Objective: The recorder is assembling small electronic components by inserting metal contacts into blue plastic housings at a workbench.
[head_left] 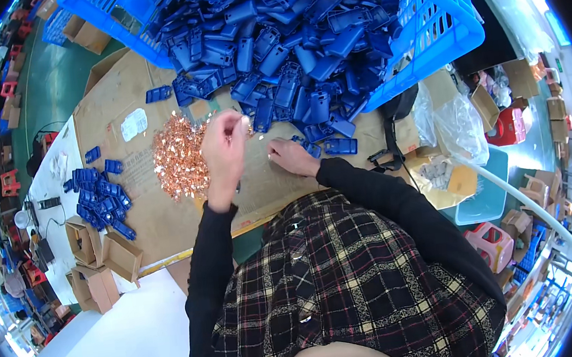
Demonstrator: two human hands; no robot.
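Observation:
My left hand (224,153) is raised beside a heap of small copper-coloured metal pieces (177,158), its thumb and fingers pinched together. Whatever sits in that pinch is too small to make out. Lower and to the right, my right hand (294,158) rests near the cardboard surface with its fingers curled in. Its grip is hidden from view. Just beyond it lie blue plastic casings (340,146), part of a large pile (284,86) spilling toward me. A tiny pale piece (259,137) shows between the two hands.
A blue plastic crate (446,22) lies tipped behind the pile. A smaller group of blue casings (103,199) is at the left, near small open cardboard boxes (121,256). Clear plastic bags (456,117) and a teal bin (484,194) stand to the right.

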